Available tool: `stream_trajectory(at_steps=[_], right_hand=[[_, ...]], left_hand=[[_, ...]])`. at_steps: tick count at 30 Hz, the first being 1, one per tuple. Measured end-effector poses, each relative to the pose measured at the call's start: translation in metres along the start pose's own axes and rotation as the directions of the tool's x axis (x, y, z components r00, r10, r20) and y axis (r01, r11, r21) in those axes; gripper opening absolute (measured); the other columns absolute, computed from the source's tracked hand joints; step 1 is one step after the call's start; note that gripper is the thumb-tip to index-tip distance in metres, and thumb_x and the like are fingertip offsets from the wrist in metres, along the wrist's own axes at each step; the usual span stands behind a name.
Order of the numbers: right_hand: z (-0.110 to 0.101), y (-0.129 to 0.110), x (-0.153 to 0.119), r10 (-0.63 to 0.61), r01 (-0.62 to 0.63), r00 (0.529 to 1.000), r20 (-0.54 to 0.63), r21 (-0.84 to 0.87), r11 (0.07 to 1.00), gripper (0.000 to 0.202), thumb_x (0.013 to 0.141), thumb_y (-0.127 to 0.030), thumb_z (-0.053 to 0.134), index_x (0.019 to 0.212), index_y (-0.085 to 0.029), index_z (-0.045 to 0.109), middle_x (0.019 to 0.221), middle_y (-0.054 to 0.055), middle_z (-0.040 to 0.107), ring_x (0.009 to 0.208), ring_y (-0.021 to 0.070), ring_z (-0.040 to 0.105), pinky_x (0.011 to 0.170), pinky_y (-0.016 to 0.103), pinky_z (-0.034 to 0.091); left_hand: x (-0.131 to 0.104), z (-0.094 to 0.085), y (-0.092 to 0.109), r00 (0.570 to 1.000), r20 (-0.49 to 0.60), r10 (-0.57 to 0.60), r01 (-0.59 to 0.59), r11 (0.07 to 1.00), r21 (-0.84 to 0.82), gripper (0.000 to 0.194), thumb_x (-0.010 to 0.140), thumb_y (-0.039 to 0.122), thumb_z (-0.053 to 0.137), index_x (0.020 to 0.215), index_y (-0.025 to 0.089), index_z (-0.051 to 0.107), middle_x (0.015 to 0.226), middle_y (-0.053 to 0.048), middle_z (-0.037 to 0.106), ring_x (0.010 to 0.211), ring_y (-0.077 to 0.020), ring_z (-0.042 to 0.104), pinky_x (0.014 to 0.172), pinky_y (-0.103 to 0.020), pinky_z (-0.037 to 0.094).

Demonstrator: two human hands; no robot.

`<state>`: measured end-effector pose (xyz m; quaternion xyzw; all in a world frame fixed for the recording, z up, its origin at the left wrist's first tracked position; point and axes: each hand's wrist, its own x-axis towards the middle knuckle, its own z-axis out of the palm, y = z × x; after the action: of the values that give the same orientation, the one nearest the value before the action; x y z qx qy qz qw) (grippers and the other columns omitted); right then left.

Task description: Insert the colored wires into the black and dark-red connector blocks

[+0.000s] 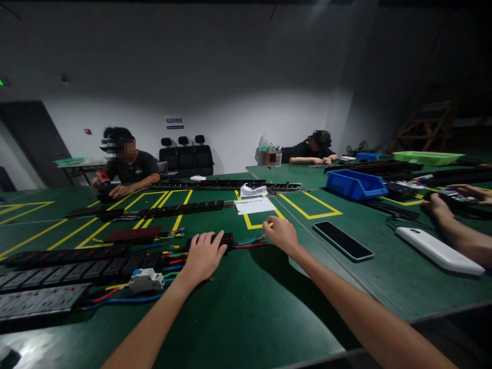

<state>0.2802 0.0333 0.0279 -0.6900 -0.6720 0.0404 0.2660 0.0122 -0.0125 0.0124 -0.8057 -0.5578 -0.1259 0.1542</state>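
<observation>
My left hand (203, 256) lies over a black socket block (229, 240), its fingers curled across the top and gripping it against the table. Red, blue and green wires (246, 241) run out of the block to the right. At their far ends is my right hand (282, 233), its fingers closed in a pinch at the wire tips; the exact grip is partly hidden. Left of my left hand lie several black socket strips (77, 271) with loose coloured wires, some ending in ring terminals. A white circuit breaker (146, 280) sits on the wires there.
A phone (342, 241) and a white power bank (438, 249) lie to the right, near another person's hands (442, 210). Beyond them stand a blue bin (355, 184) and a green tray (426, 158). A paper sheet (255, 206) lies ahead. Two people work across the table (300, 318).
</observation>
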Motion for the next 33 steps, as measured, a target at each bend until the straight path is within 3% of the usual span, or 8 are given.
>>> stream_trajectory(at_steps=[3,9,15,19,24,27,33], right_hand=[[-0.001,0.000,0.002,0.003,0.005,0.999,-0.050,0.150,0.989,0.030,0.093,-0.033,0.046,0.091,-0.020,0.073,0.085,0.006,0.076,0.077,0.0185,0.068,0.063,0.023,0.040],[0.001,-0.003,-0.003,-0.153,0.215,0.971,-0.182,0.396,0.893,0.035,0.095,-0.037,0.042,0.091,-0.017,0.070,0.085,0.008,0.077,0.068,0.0182,0.066,0.063,0.024,0.045],[0.004,0.001,-0.004,-0.221,0.309,0.932,-0.288,0.308,0.900,0.031,0.095,-0.036,0.044,0.102,-0.018,0.069,0.089,0.008,0.077,0.069,0.0175,0.068,0.066,0.024,0.044],[0.002,-0.001,-0.005,-0.246,0.276,0.945,-0.216,0.125,0.953,0.029,0.097,-0.033,0.045,0.100,-0.020,0.071,0.081,0.005,0.076,0.073,0.0178,0.070,0.068,0.023,0.042],[-0.001,-0.007,-0.008,-0.193,0.190,0.981,0.007,-0.196,0.962,0.043,0.102,-0.041,0.040,0.084,-0.020,0.073,0.079,0.008,0.074,0.071,0.0191,0.068,0.063,0.025,0.038],[-0.003,-0.008,-0.008,-0.197,0.221,0.973,0.117,-0.245,0.944,0.046,0.103,-0.042,0.039,0.082,-0.019,0.073,0.080,0.009,0.073,0.071,0.0191,0.068,0.062,0.025,0.039],[-0.007,-0.009,-0.008,-0.144,0.170,0.982,0.120,-0.247,0.954,0.050,0.103,-0.047,0.037,0.084,-0.020,0.075,0.084,0.011,0.074,0.076,0.0215,0.070,0.065,0.026,0.043]], left_hand=[[0.000,0.002,-0.001,1.000,-0.012,0.004,-0.004,1.000,-0.005,0.054,0.105,0.049,0.027,0.145,0.023,0.051,0.136,-0.013,0.062,0.127,-0.0293,0.054,0.108,-0.051,0.038],[-0.001,0.004,-0.001,1.000,-0.023,0.013,-0.013,1.000,0.006,0.054,0.104,0.049,0.028,0.145,0.023,0.051,0.136,-0.013,0.062,0.127,-0.0288,0.054,0.109,-0.049,0.037],[0.000,0.005,-0.002,1.000,-0.024,0.017,-0.017,1.000,0.012,0.053,0.104,0.049,0.028,0.145,0.023,0.051,0.134,-0.013,0.062,0.126,-0.0287,0.053,0.107,-0.048,0.037],[0.000,0.005,-0.001,0.999,-0.028,0.021,-0.021,1.000,0.012,0.053,0.104,0.049,0.028,0.145,0.023,0.051,0.134,-0.013,0.062,0.126,-0.0286,0.053,0.108,-0.048,0.037],[-0.001,0.002,-0.001,1.000,-0.015,0.019,-0.019,1.000,-0.001,0.055,0.104,0.051,0.027,0.146,0.023,0.050,0.135,-0.012,0.062,0.127,-0.0286,0.054,0.108,-0.049,0.037],[-0.001,0.001,-0.001,1.000,-0.007,0.015,-0.015,1.000,-0.006,0.055,0.104,0.051,0.028,0.146,0.023,0.050,0.136,-0.013,0.062,0.127,-0.0286,0.054,0.109,-0.049,0.037],[0.000,0.003,-0.002,1.000,-0.014,0.021,-0.021,1.000,-0.018,0.055,0.104,0.051,0.028,0.146,0.024,0.051,0.136,-0.013,0.062,0.127,-0.0290,0.053,0.109,-0.050,0.037]])
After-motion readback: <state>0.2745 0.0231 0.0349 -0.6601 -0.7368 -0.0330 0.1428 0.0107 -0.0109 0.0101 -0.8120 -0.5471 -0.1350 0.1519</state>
